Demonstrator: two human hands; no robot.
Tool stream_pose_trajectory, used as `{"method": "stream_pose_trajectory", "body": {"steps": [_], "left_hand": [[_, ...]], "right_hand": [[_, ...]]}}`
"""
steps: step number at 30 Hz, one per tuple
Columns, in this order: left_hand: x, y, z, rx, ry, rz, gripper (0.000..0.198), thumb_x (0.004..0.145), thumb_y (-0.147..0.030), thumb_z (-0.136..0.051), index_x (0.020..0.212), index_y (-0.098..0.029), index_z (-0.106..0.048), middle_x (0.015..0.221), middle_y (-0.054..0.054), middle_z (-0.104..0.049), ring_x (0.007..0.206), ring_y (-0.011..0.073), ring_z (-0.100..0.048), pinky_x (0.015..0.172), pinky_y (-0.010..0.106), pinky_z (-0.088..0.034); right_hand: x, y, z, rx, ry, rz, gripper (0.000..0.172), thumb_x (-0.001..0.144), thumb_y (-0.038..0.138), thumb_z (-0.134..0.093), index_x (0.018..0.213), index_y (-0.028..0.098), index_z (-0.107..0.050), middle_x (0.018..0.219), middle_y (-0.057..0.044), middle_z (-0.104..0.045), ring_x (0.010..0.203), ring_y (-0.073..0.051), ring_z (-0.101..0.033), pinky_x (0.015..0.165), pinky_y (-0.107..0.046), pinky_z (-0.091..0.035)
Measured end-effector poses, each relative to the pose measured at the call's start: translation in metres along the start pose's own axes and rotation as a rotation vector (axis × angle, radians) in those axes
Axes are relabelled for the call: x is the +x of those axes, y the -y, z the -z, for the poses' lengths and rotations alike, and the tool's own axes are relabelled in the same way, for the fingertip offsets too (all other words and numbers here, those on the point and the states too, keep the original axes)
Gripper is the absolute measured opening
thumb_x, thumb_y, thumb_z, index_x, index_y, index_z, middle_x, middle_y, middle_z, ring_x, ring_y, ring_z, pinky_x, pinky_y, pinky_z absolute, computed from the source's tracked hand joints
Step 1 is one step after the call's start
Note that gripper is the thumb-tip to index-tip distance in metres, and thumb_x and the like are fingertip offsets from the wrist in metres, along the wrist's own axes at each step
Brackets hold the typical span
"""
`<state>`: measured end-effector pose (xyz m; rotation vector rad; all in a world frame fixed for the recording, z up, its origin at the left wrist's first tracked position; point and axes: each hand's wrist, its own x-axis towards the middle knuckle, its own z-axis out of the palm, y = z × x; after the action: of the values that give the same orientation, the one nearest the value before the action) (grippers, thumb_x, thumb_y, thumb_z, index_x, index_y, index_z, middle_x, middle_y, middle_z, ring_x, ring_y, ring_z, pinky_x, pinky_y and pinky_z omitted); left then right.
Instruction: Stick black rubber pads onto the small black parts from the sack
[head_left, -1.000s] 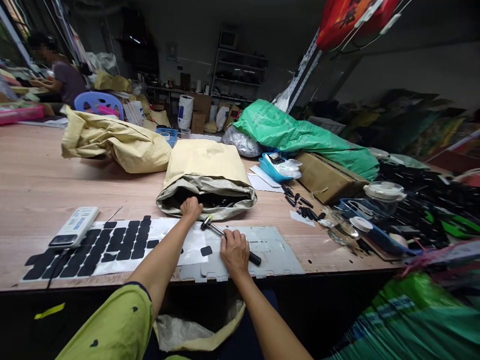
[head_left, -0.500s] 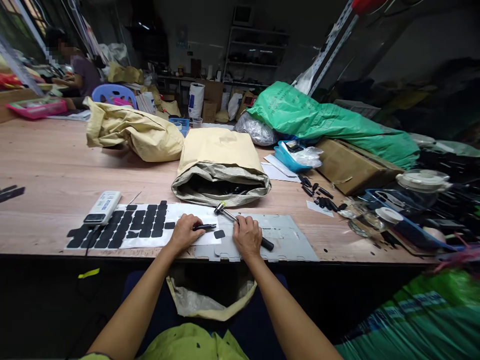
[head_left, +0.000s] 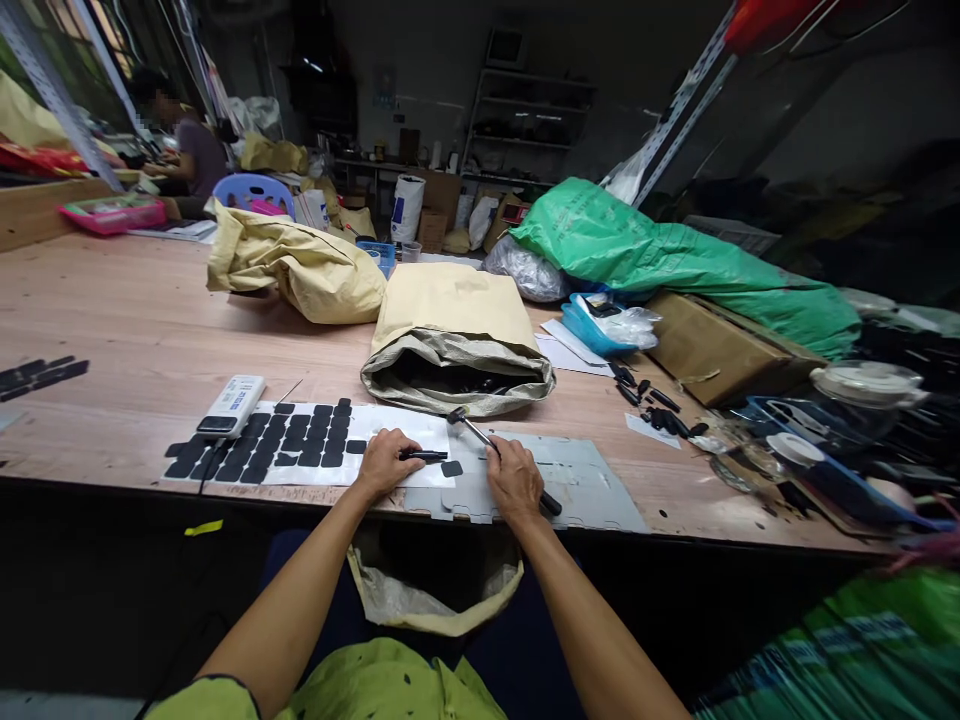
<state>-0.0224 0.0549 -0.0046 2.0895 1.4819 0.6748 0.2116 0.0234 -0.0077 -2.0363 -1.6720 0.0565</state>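
My left hand [head_left: 385, 462] is closed at the fingertips around a black rod-shaped piece [head_left: 429, 455], which points right, low over a white sheet [head_left: 405, 418]. My right hand [head_left: 517, 480] grips a small hammer [head_left: 472, 430] by its shaft; the metal head is up to the left, and the dark handle end sticks out below the palm. Between the hands lies one loose black rounded-square pad [head_left: 451, 468]. Rows of similar black pads [head_left: 300, 440] cover the left part of the sheet. Beneath my right hand is a grey flat plate [head_left: 592, 490].
Behind my hands lies an open paper sack [head_left: 450, 300] with dark pieces inside. A white device [head_left: 234, 405] with a cable rests by the pads. Small black parts [head_left: 660, 420] lie to the right, near a cardboard box [head_left: 727, 345]. Another open sack [head_left: 442, 628] hangs below the table edge.
The whole view has swung left, so everything appears farther right. The hammer head has turned slightly, and its yellowish face no longer shows. Both hands keep their holds.
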Motion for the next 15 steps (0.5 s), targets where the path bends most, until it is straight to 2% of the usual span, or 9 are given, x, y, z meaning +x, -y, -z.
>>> {"method": "stream_pose_trajectory", "body": {"steps": [3,6,10,15], "left_hand": [[0.001,0.001,-0.002,-0.016,-0.006,0.019,0.017,0.078,-0.033,-0.072,0.093,-0.026,-0.077,0.084,0.002,-0.065,0.086,0.0205,-0.054,0.076,0.032,-0.041],[0.002,0.004,-0.005,-0.003,-0.015,0.02,0.016,0.077,-0.033,-0.073,0.092,-0.028,-0.078,0.083,0.002,-0.065,0.087,0.0206,-0.054,0.077,0.032,-0.04],[0.002,0.005,-0.006,0.024,-0.005,0.019,0.019,0.079,-0.033,-0.072,0.096,-0.03,-0.079,0.081,0.001,-0.064,0.086,0.0209,-0.053,0.077,0.032,-0.039],[0.002,0.005,-0.005,0.043,0.01,0.011,0.021,0.079,-0.034,-0.072,0.099,-0.03,-0.078,0.084,0.001,-0.064,0.087,0.0211,-0.053,0.079,0.033,-0.039]], "right_hand": [[-0.015,0.007,0.012,0.236,-0.018,0.041,0.034,0.095,0.033,-0.042,0.117,0.023,-0.066,0.11,-0.006,-0.069,0.097,-0.018,-0.06,0.081,-0.028,-0.043],[-0.038,0.015,0.019,0.393,0.056,0.101,0.037,0.096,0.038,-0.04,0.115,0.022,-0.067,0.111,-0.006,-0.071,0.099,-0.019,-0.064,0.086,-0.029,-0.048],[-0.061,0.022,0.018,0.368,0.15,0.104,0.034,0.095,0.036,-0.042,0.113,0.024,-0.068,0.112,-0.005,-0.071,0.1,-0.018,-0.066,0.087,-0.029,-0.05],[-0.067,0.029,0.016,0.309,0.076,0.143,0.036,0.097,0.035,-0.04,0.118,0.024,-0.067,0.114,-0.005,-0.07,0.102,-0.017,-0.066,0.086,-0.026,-0.05]]}}
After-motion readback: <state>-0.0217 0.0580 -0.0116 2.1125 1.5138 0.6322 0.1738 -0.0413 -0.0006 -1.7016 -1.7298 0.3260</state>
